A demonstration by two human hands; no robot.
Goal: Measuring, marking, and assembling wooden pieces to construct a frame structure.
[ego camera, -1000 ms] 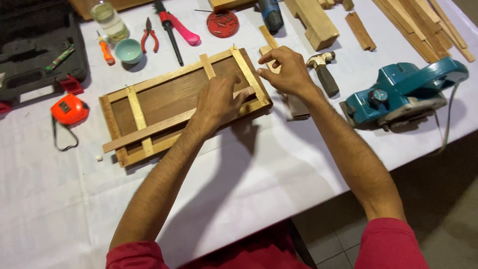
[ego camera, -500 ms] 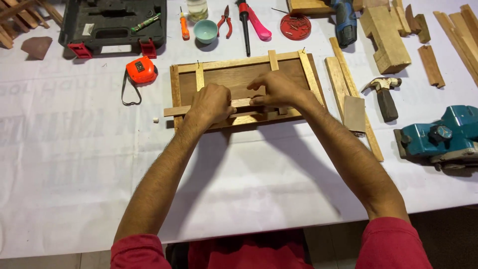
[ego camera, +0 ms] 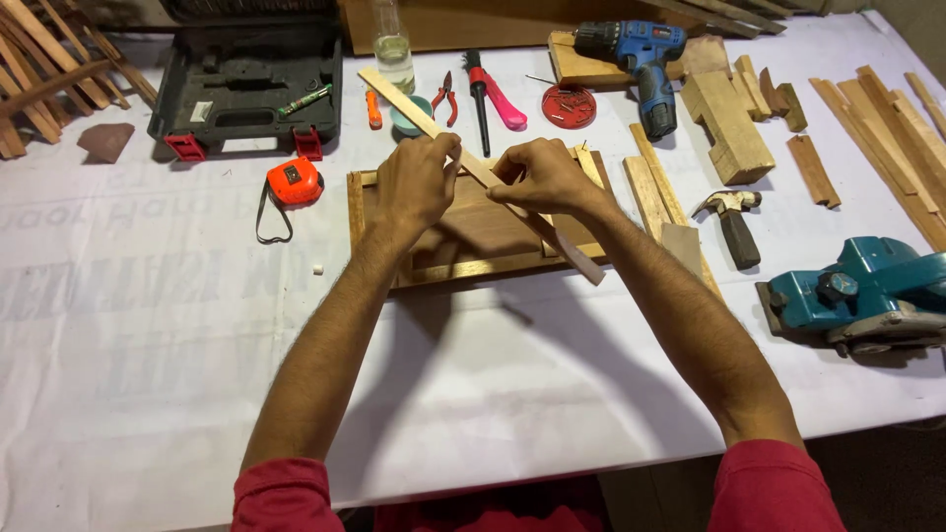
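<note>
The grip of each hand is closed on a long thin wooden strip [ego camera: 483, 172]: the left hand [ego camera: 414, 182] and right hand [ego camera: 547, 177] pinch it near its middle, slanted above a wooden frame [ego camera: 463, 266] lying near the surface's [ego camera: 148, 325] far edge. An orange tape measure [ego camera: 294, 182] lies just left of the frame, a hammer [ego camera: 731, 222] to its right.

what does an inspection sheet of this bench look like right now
surface: white cloth-covered table, faint print showing through
job's things: long pale wooden slat held diagonally above shallow rectangular wooden tray frame
clutter: orange tape measure, black tool case, blue cordless drill, hammer, teal electric planer, red-handled pliers, loose wood offcuts
grippers: left hand and right hand both grip the slat with their fingers
cables: nothing seen
surroundings: wooden sticks at far left
</note>
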